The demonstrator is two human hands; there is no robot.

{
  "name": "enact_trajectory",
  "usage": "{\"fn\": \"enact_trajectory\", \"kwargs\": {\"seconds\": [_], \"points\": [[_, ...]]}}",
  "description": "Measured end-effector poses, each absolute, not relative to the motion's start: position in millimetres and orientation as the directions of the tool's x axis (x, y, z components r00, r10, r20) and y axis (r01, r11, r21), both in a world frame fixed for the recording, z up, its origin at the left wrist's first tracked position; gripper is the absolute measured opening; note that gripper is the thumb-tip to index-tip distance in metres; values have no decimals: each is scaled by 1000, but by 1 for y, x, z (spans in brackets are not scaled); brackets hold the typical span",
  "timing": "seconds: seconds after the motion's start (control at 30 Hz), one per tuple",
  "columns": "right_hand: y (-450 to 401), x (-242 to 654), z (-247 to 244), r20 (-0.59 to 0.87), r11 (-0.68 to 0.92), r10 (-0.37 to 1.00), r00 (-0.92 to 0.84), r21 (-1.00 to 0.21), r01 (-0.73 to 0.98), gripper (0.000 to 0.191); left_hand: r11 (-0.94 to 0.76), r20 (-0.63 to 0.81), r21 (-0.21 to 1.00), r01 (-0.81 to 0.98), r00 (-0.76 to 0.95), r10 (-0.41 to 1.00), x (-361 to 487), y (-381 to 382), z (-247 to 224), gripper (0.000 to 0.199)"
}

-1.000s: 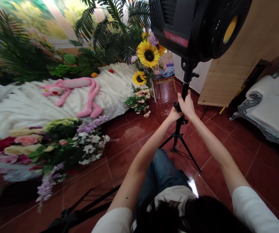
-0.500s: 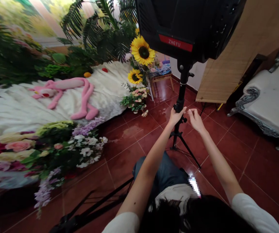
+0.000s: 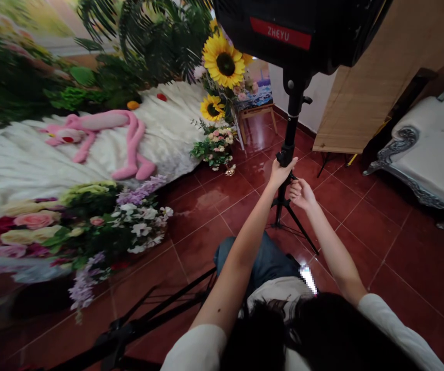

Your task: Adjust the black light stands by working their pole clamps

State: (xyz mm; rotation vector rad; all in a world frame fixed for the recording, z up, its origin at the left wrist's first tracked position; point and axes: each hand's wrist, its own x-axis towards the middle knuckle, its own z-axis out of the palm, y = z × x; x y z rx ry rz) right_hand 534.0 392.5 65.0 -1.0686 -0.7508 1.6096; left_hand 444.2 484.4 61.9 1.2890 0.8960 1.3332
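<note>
On the glossy red tile floor (image 3: 202,206), the tripod legs (image 3: 299,228) could skid, or a loosened lock could let the top-heavy ZHEYU lamp head (image 3: 279,31) sink or tip. The left hand (image 3: 282,173) clenches the black light stand pole (image 3: 292,113). Just below, the curled right hand (image 3: 301,195) sits beside the pole; whether it touches cannot be told.

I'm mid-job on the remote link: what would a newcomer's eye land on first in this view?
The black ZHEYU studio light dominates the top centre, mounted on a black tripod stand gripped by the left hand, with the right hand close beside it. To the left, a large sunflower rises beyond a pink plush panther lying on white fabric.
</note>
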Motion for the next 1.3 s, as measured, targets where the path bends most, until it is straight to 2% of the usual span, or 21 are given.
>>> {"fn": "enact_trajectory", "kwargs": {"seconds": [0.07, 0.13, 0.17, 0.23, 0.3, 0.37, 0.47, 0.57, 0.7, 0.83, 0.9, 0.97, 1.03, 1.1, 1.13, 1.2, 1.3], "points": [[390, 539, 64, -261, -253, 965, 35, -955, -156, 41, -200, 220, 965, -170, 108, 969, 444, 485, 60, 44], [386, 546, 65, -107, -145, 977, 187, -968, 204, 46, -206, 225, 964, -171, 104, 969, 445, 485, 60, 43], [383, 549, 66, -3, -89, 975, 222, -921, 378, 48, -203, 222, 964, -172, 101, 970, 445, 484, 61, 43], [379, 554, 70, 146, -5, 972, 185, -771, 637, 49, -192, 211, 966, -173, 95, 973, 445, 482, 63, 42], [379, 556, 74, 207, 54, 973, 101, -631, 774, 47, -183, 200, 968, -174, 90, 976, 445, 480, 65, 42], [382, 556, 77, 243, 95, 969, 44, -533, 841, 43, -182, 199, 968, -175, 90, 976, 445, 480, 67, 43], [389, 555, 73, 258, 106, 966, 23, -475, 874, 41, -182, 200, 969, -167, 94, 975, 444, 480, 68, 44], [396, 556, 65, 273, 123, 961, 38, -550, 826, 46, -182, 197, 970, -161, 87, 976, 444, 481, 67, 46], [401, 555, 55, 246, 110, 962, 120, -750, 652, 63, -188, 205, 966, -175, 85, 975, 446, 482, 64, 46], [403, 548, 53, 92, 12, 978, 188, -921, 389, 69, -171, 184, 971, -169, 66, 981, 448, 480, 64, 48], [402, 545, 58, -49, -95, 977, 207, -972, 215, 67, -164, 177, 972, -166, 64, 982, 448, 480, 63, 48], [401, 544, 64, -264, -264, 958, 110, -964, -14, 65, -159, 174, 971, -178, 72, 982, 448, 481, 61, 46], [398, 545, 71, -411, -425, 905, -111, -874, -234, 60, -158, 178, 969, -190, 94, 980, 447, 484, 60, 44], [395, 546, 76, -405, -482, 875, -265, -783, -394, 52, -160, 186, 969, -190, 132, 974, 444, 489, 59, 43], [394, 545, 78, -373, -465, 884, -281, -759, -456, 48, -161, 191, 970, -185, 155, 969, 443, 491, 59, 42], [392, 540, 79, -308, -393, 919, -245, -746, -538, 44, -163, 195, 973, -162, 211, 958, 441, 493, 61, 40], [389, 528, 77, -257, -296, 955, -149, -766, -570, 43, -211, 238, 967, -144, 209, 949, 433, 483, 59, 33]]}}
